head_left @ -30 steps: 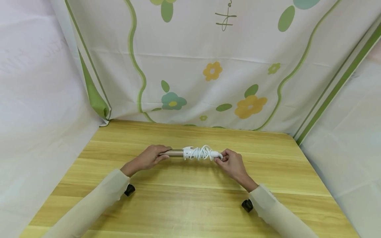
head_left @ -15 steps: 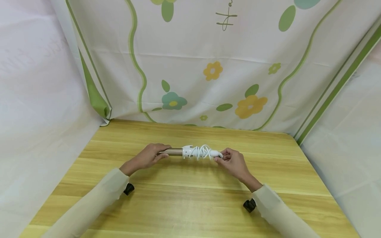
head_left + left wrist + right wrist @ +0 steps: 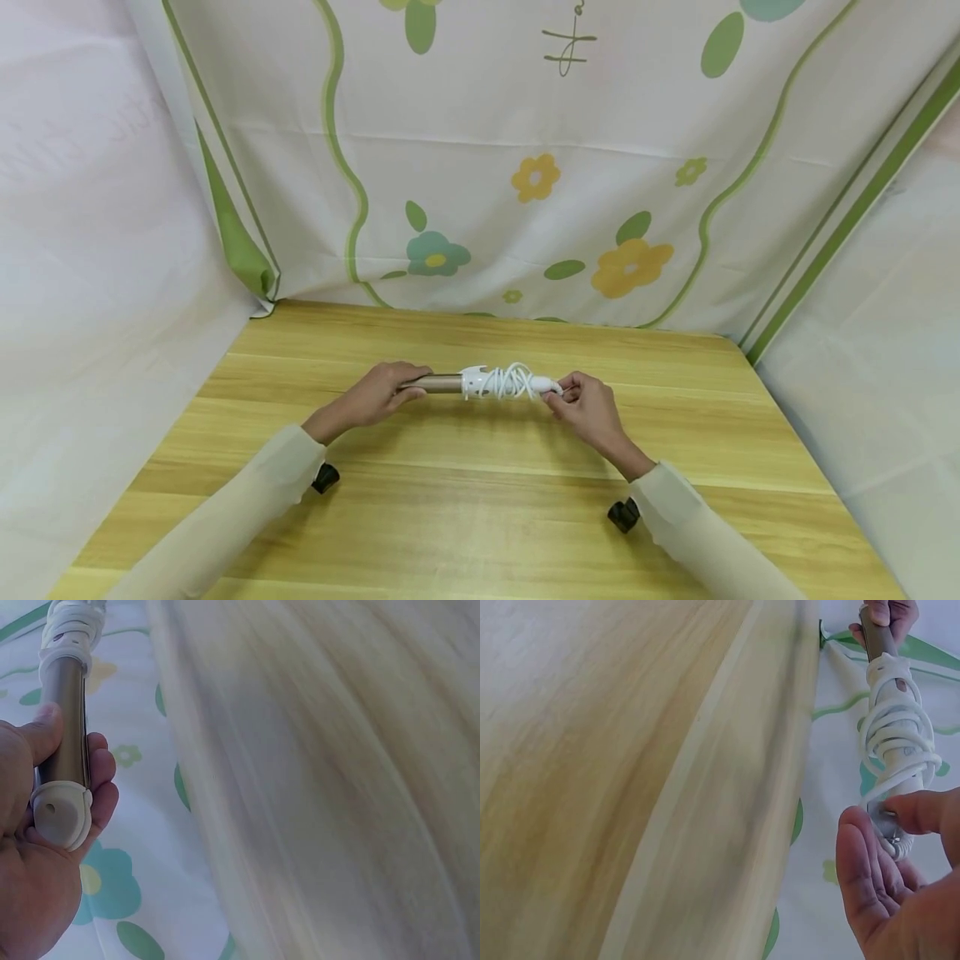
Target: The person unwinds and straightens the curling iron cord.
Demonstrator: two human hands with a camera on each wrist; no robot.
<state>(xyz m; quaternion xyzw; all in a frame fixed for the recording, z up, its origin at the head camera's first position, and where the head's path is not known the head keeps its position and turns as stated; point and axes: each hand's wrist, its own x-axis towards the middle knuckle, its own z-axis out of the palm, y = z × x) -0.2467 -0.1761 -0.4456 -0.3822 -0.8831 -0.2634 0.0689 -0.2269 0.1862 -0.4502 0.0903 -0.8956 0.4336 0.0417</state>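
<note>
A curling iron (image 3: 474,382) is held level above the table, with a bronze barrel (image 3: 66,712) and a white handle. Its white cord (image 3: 900,735) is wound in loose loops round the handle. My left hand (image 3: 375,395) grips the barrel near its white tip (image 3: 64,816), thumb on one side and fingers on the other. At the handle end, my right hand (image 3: 590,410) pinches a small grey piece (image 3: 883,820), which looks like the cord's plug, between thumb and fingers. Those fingers partly cover it.
Below lies a wood-grain table (image 3: 480,517). A white cloth (image 3: 465,100) printed with flowers hangs behind it, and pale cloth walls (image 3: 90,250) stand at both sides. Black wrist devices (image 3: 326,478) hang under the sleeves.
Both hands keep their holds and the curling iron stays almost in place. The right hand and wrist have shifted only slightly.
</note>
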